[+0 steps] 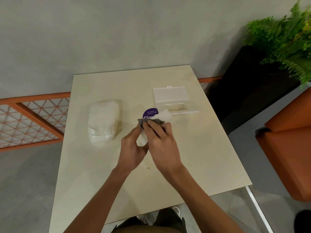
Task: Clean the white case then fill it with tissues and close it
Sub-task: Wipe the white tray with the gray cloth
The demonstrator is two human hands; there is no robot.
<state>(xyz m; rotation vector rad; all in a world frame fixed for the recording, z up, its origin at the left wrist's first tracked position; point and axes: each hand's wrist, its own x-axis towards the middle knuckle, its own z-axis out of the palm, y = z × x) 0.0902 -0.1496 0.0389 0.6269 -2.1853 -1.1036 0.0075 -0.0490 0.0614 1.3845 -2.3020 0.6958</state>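
Hands: left hand (133,149) and right hand (162,142) fingers pinch cloth (141,122).
Case (170,95): open, empty.
Remaining: likely wiping, filling from tissues (104,120), closing.

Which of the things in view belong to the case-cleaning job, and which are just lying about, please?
For the job:
white case, lying open
pack of tissues, in plastic wrap
grey cloth, held by the right hand
white piece, gripped by the left hand

Just lying about:
purple sticker
potted plant
orange seat
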